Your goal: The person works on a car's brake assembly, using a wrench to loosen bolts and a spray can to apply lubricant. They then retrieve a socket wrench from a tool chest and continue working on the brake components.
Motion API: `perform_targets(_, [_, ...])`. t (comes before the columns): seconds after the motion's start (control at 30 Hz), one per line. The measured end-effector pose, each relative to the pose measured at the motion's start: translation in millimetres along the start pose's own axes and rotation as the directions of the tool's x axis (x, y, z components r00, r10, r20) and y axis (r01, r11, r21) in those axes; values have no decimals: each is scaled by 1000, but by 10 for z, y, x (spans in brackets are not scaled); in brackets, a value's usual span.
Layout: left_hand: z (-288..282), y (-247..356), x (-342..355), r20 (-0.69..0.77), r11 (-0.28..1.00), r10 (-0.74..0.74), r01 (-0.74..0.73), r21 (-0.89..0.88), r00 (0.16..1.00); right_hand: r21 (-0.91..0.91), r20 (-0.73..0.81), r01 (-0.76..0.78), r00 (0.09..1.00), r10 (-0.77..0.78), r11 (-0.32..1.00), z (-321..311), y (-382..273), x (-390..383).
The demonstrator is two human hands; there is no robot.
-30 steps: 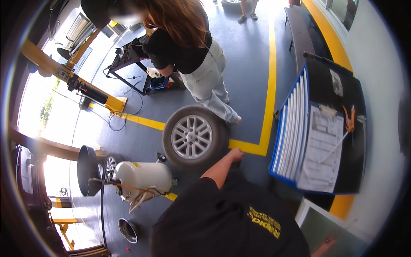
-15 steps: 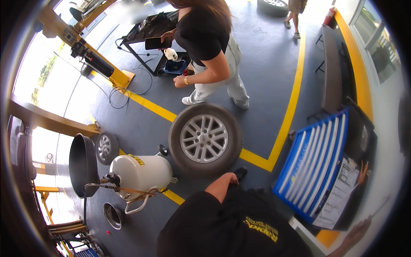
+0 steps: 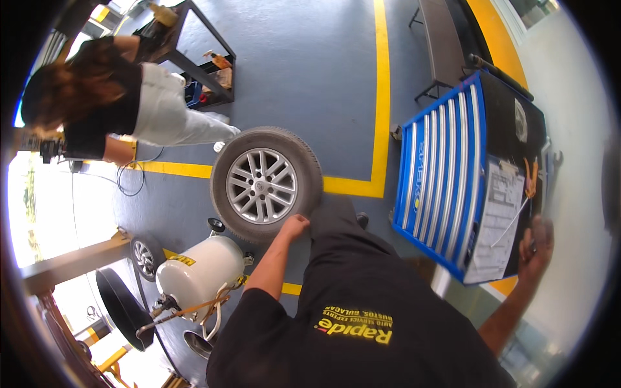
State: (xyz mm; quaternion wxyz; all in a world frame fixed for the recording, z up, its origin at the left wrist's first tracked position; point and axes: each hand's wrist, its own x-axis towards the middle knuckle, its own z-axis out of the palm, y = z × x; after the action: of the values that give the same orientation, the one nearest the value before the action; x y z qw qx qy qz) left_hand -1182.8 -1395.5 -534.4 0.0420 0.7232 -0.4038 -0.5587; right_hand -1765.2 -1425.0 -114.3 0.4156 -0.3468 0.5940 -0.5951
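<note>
Grey floor [image 3: 310, 71] bears wheel [image 3: 266, 184], white tank [image 3: 200, 271], blue tool cabinet [image 3: 440, 181].

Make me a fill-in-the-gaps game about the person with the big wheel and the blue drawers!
1. The left hand rests on the ____ of the upright wheel.
2. The right hand reaches to the top of the ____ tool chest.
3. Sheets of ____ lie on top of that chest.
4. The white tank stands on the person's ____ side.

Missing words: tyre; blue; paper; left
</note>
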Motion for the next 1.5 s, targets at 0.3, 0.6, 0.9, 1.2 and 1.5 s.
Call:
perform_targets(0.3, [-551,1139,62,318,945,325,-293,-146,890,-106,-63,-113,992,107,988,731,64,711])
perform_targets(0.6, [-893,1491,650,280,942,249,-299,152,927,-174,-8,-239,971,241,955,1518,-166,1569])
perform_targets(0.9, [-674,2025,863,-22,763,543,-482,429,839,-189,-106,-331,943,316,925,1711,-49,1789])
perform_targets(1.2, [-420,2552,1315,224,362,619,-526,770,753,-90,-140,-333,937,319,939,1553,-26,1698])
perform_targets(1.5, [-1147,2836,911,255,771,461,-526,359,850,-72,-111,-367,927,358,927,1307,89,1544])
